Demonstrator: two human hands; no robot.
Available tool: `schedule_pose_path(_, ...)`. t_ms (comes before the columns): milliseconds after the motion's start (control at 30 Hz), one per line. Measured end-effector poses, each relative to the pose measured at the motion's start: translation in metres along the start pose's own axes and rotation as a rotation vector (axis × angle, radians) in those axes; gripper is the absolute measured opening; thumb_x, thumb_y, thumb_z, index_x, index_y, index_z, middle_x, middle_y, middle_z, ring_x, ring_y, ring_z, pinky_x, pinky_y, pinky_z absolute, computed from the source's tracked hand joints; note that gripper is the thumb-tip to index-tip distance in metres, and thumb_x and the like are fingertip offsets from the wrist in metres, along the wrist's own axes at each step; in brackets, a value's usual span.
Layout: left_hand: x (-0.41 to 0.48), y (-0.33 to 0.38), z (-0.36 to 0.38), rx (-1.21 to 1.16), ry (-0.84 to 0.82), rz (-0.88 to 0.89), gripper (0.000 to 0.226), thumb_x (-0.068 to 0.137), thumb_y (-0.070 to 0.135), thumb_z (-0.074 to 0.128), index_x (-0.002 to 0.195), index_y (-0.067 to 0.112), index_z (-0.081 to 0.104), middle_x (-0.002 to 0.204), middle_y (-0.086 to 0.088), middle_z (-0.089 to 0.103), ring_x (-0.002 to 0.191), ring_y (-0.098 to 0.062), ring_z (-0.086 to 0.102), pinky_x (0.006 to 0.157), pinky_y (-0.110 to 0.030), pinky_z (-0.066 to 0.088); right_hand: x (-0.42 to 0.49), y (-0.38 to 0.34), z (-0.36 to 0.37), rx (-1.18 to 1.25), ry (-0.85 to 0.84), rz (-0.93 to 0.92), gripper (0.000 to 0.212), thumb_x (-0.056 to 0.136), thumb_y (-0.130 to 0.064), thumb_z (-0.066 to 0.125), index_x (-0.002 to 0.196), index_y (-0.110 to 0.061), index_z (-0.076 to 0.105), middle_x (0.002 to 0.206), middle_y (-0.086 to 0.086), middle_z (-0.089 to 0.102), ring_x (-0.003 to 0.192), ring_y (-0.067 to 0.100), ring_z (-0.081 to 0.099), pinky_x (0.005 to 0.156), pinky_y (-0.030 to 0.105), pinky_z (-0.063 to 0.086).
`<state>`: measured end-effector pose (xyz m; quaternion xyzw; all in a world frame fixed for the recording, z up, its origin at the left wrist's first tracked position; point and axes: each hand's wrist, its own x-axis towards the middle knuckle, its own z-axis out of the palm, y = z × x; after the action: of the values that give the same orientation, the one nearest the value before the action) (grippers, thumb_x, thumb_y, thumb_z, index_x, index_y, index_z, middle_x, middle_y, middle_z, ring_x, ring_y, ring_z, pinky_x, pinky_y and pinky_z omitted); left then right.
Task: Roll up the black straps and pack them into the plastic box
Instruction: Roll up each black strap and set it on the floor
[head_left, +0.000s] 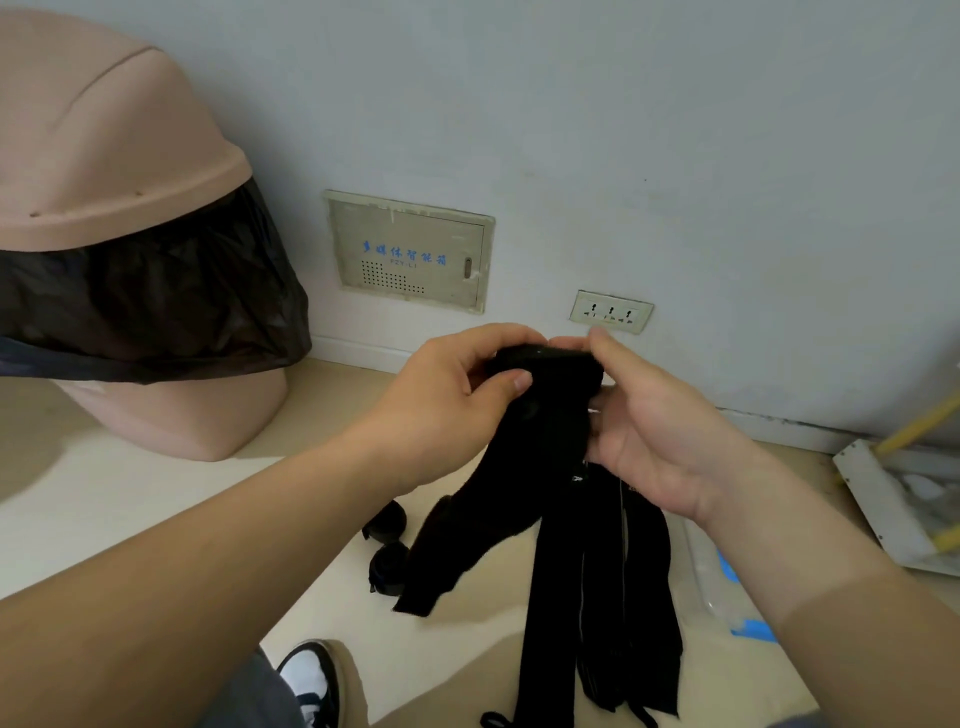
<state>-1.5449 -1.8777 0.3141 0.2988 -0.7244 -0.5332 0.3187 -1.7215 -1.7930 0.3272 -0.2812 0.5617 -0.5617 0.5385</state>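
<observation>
I hold a bundle of black straps (540, 415) up in front of me, above the floor. My left hand (447, 395) grips the top of the bundle, thumb pressed on the fabric. My right hand (649, 415) pinches the same top end from the right side. Several long strap ends (597, 597) hang down from my hands toward the floor. Two rolled black straps (387, 545) lie on the floor below my left forearm. The clear plastic box with blue parts (727, 587) lies on the floor at the right, largely hidden by my right forearm.
A tan bin with a black bag (130, 270) stands at the left against the wall. A wall panel (410, 254) and socket (610, 312) are straight ahead. A metal dustpan (893, 499) lies at the right. My shoe (311, 680) shows at the bottom.
</observation>
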Motion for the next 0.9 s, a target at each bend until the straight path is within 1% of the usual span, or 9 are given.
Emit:
schedule_pose_path(133, 0.001, 0.0, -0.003, 0.025, 0.047, 0.009, 0.038, 0.099, 0.0, 0.066, 0.115, 0.033, 0.077, 0.106, 0.009, 0.08, 0.102, -0.008, 0.075, 0.097, -0.022, 0.058, -0.001, 0.002, -0.003, -0.052, -0.089, 0.109, 0.042, 0.106, -0.052, 0.049, 0.123, -0.018, 0.067, 0.107, 0.015, 0.079, 0.097, 0.03, 0.077, 0.089, 0.048, 0.06)
schedule_pose_path(300, 0.001, 0.003, -0.001, 0.02, 0.047, -0.001, 0.038, 0.098, -0.001, 0.068, 0.111, 0.033, 0.08, 0.098, -0.007, 0.081, 0.095, -0.024, 0.078, 0.09, -0.026, 0.063, -0.002, 0.002, -0.006, -0.047, -0.125, 0.088, 0.05, 0.089, -0.064, 0.061, 0.112, -0.022, 0.076, 0.105, 0.014, 0.079, 0.094, 0.027, 0.077, 0.085, 0.044, 0.06)
schedule_pose_path(367, 0.001, 0.002, 0.002, 0.025, 0.05, 0.003, 0.041, 0.097, -0.002, 0.069, 0.107, 0.036, 0.08, 0.094, -0.012, 0.081, 0.093, -0.029, 0.077, 0.09, -0.03, 0.063, -0.001, 0.004, -0.006, -0.049, -0.105, 0.064, 0.051, 0.091, -0.054, 0.064, 0.124, -0.016, 0.073, 0.113, 0.017, 0.079, 0.095, 0.025, 0.078, 0.079, 0.041, 0.062)
schedule_pose_path(433, 0.0, 0.001, 0.005, 0.029, 0.054, 0.007, 0.043, 0.096, -0.003, 0.069, 0.106, 0.038, 0.079, 0.093, -0.012, 0.081, 0.092, -0.031, 0.077, 0.09, -0.031, 0.063, 0.001, 0.008, -0.004, -0.012, -0.048, 0.022, 0.042, 0.098, -0.037, 0.065, 0.129, -0.009, 0.069, 0.123, 0.021, 0.076, 0.101, 0.028, 0.076, 0.084, 0.043, 0.063)
schedule_pose_path(567, 0.002, 0.0, 0.008, 0.061, 0.137, -0.071, 0.042, 0.093, 0.012, 0.078, 0.126, 0.035, 0.068, 0.104, 0.006, 0.076, 0.085, -0.012, 0.076, 0.072, -0.015, 0.056, 0.004, 0.01, 0.001, 0.094, 0.049, -0.042, 0.013, 0.099, -0.021, 0.067, 0.106, -0.011, 0.072, 0.115, 0.022, 0.075, 0.101, 0.034, 0.075, 0.095, 0.052, 0.061)
schedule_pose_path(667, 0.003, -0.002, 0.009, 0.234, 0.269, -0.14, 0.024, 0.086, 0.038, 0.085, 0.099, 0.027, 0.07, 0.088, 0.012, 0.069, 0.072, -0.007, 0.065, 0.06, -0.014, 0.044, 0.009, 0.013, 0.003, 0.113, 0.133, -0.085, 0.01, 0.099, -0.02, 0.07, 0.106, -0.013, 0.072, 0.112, 0.019, 0.075, 0.096, 0.032, 0.076, 0.086, 0.049, 0.064)
schedule_pose_path(733, 0.001, -0.003, 0.012, 0.257, 0.275, -0.144, 0.027, 0.084, 0.05, 0.083, 0.086, 0.026, 0.072, 0.076, 0.012, 0.068, 0.067, -0.005, 0.059, 0.06, -0.016, 0.041, 0.01, 0.015, 0.005, 0.116, 0.176, -0.11, 0.011, 0.1, -0.022, 0.07, 0.107, -0.014, 0.073, 0.11, 0.017, 0.078, 0.093, 0.03, 0.079, 0.076, 0.045, 0.065)
schedule_pose_path(800, -0.002, -0.003, 0.014, 0.287, 0.261, -0.122, 0.03, 0.08, 0.056, 0.083, 0.089, 0.028, 0.074, 0.082, 0.013, 0.065, 0.069, -0.003, 0.059, 0.063, -0.017, 0.041, 0.01, 0.015, 0.007, 0.126, 0.208, -0.132, 0.01, 0.101, -0.023, 0.07, 0.106, -0.016, 0.072, 0.102, 0.014, 0.081, 0.087, 0.028, 0.08, 0.07, 0.042, 0.065)
schedule_pose_path(900, -0.003, -0.004, 0.017, 0.406, 0.242, -0.027, 0.018, 0.086, 0.044, 0.082, 0.098, 0.031, 0.08, 0.095, 0.014, 0.062, 0.08, -0.003, 0.061, 0.069, -0.018, 0.043, 0.009, 0.017, 0.011, 0.124, 0.252, -0.16, 0.01, 0.101, -0.024, 0.07, 0.105, -0.016, 0.072, 0.095, 0.01, 0.081, 0.086, 0.029, 0.08, 0.076, 0.047, 0.065)
